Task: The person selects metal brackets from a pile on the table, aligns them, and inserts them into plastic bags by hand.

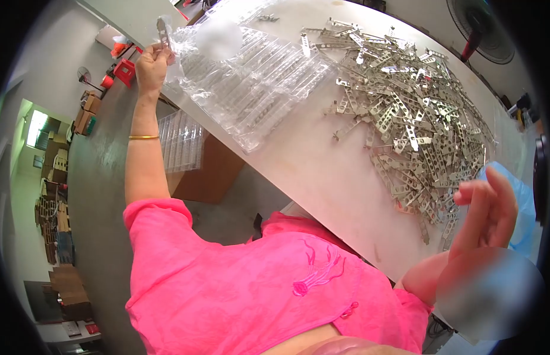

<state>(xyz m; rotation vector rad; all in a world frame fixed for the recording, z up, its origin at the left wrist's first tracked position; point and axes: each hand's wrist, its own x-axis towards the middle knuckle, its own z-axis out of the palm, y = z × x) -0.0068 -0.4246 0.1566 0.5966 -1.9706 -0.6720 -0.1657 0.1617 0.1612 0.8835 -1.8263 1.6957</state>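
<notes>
Raised at the far left edge of the table, my left hand [152,70] is closed, its fingers pinching a perforated metal strip [163,34] that stands up above them. Clear plastic trays [251,83] with film over them lie just to the right of that hand. My right hand [487,216] is at the right, beside the near end of a big heap of perforated metal strips [411,127]. Its fingers are loosely bent and apart, and I see nothing in them. The strips in the heap are silvery, with rows of round holes.
The white table [322,171] runs diagonally, its near edge beside my body. More clear trays [181,142] and a brown carton [210,168] sit below it. Blue plastic [520,204] is behind my right hand. A fan [482,26] stands top right, a red stool [124,72] at left.
</notes>
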